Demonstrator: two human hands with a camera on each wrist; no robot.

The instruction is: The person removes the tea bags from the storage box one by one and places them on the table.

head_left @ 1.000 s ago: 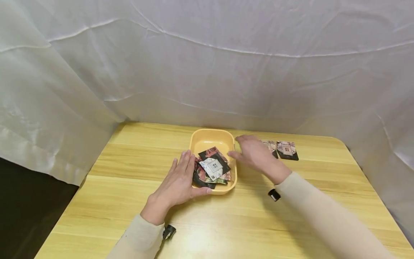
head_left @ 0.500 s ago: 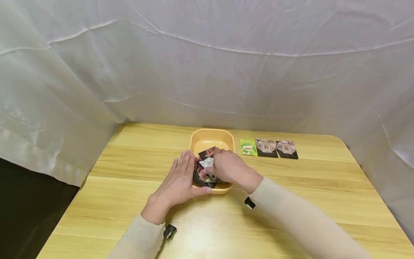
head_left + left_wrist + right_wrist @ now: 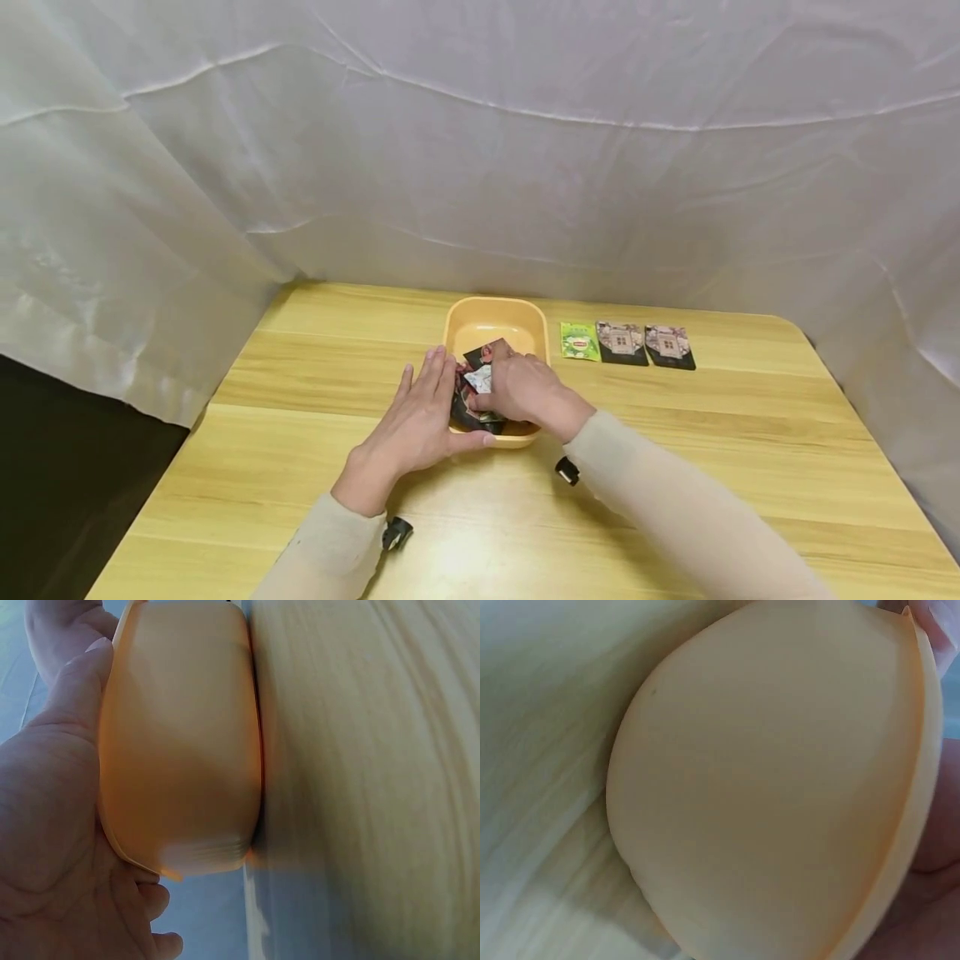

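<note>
A yellow plastic tub [image 3: 497, 310] stands on the table with several dark, pink and white tea bag packets [image 3: 480, 355] heaped in its near half. My left hand [image 3: 412, 420] rests on the tub's rim, straight fingers along the left side and thumb over the near edge. Reaching in over the right rim, my right hand [image 3: 522, 388] has thumb and fingers bent round a white-and-black tea bag packet [image 3: 477, 380] on top of the heap; most of it is hidden under the hand. The wrist views show mainly the tub's outer wall [image 3: 184, 742].
To the right of the tub, a green tea bag packet [image 3: 579, 342] and two dark floral packets, a middle one [image 3: 622, 343] and a right one [image 3: 670, 347], lie in a row. A pale cloth [image 3: 480, 167] hangs behind the wooden table [image 3: 675, 475].
My right hand has moved left from the row of packets into the tub and onto the white-and-black packet, uncovering the green packet. The left hand stays on the rim.
</note>
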